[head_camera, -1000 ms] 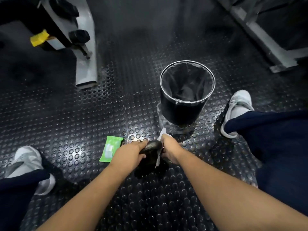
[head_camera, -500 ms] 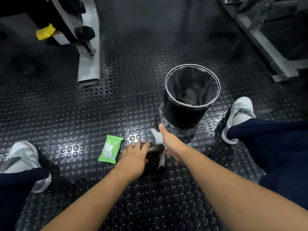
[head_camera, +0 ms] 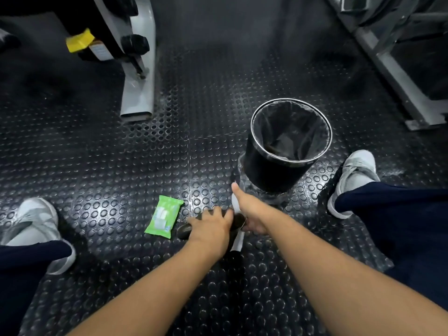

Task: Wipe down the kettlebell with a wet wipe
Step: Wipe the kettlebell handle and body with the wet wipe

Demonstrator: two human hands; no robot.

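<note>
Left hand (head_camera: 210, 226): fingers curled over the top of the kettlebell (head_camera: 183, 232), gripping it, knuckles up. Right hand (head_camera: 251, 213): thumb straight and pointing toward the bin, the remaining fingers bent down over the wet wipe (head_camera: 237, 241) and holding it against the kettlebell's right side. One white corner of the wipe shows above the hand, and a strip hangs below it.

Kettlebell: small, dark, dull sheen, mostly covered by the two hands. It sits on the floor between the person's feet, and only a rounded end at left and a patch between the hands are visible.

Just left of it: green wipes pack (head_camera: 164, 219), flat on the studded rubber floor (head_camera: 109, 166). Beyond the right hand: black bin (head_camera: 266, 174) with a bin liner, near but apart from the hand. White shoes at left (head_camera: 36, 221) and right (head_camera: 356, 170), dark trouser legs above them. Grey machine frames stand further off at upper left (head_camera: 139, 76) and upper right (head_camera: 390, 73).

Against one second ago: the right thumb, then folded down on the wipe, now stands up straight. The left hand keeps its grip. Pack and bin lie as before.
</note>
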